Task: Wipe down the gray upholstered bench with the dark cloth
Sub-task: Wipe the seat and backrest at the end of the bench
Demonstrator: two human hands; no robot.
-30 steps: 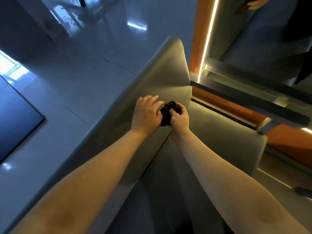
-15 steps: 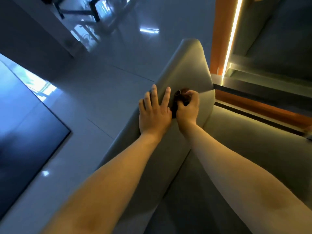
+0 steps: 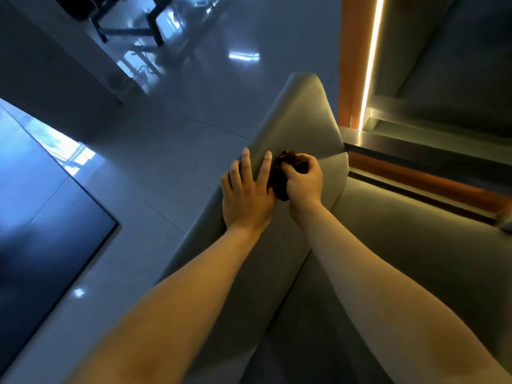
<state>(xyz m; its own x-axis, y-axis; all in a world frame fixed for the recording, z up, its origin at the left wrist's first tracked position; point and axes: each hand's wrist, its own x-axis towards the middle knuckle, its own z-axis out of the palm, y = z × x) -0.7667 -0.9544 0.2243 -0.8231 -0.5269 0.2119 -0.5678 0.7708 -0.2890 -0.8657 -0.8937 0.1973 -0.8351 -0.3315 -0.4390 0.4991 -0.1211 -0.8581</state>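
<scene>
The gray upholstered bench [image 3: 302,117] runs from the bottom of the view up to a rounded corner at the top centre, with its seat [image 3: 410,245] to the right. My right hand [image 3: 303,184] grips the bunched dark cloth [image 3: 278,178] against the bench's upright padded edge. My left hand [image 3: 246,195] lies flat beside it, fingers straight and spread, pressing on the same padded edge. Both hands touch each other around the cloth. Most of the cloth is hidden under my right fingers.
A glossy pale tiled floor [image 3: 171,151] spreads to the left, with a dark panel [image 3: 41,217] at the left edge. Dark furniture legs [image 3: 155,26] stand at the top. An orange wall strip with a lit bar [image 3: 368,62] and a metal ledge [image 3: 415,151] border the bench on the right.
Both hands have slid farther up the bench edge toward its rounded corner. My left hand went from loosely curled to flat with spread fingers. The view has tilted left.
</scene>
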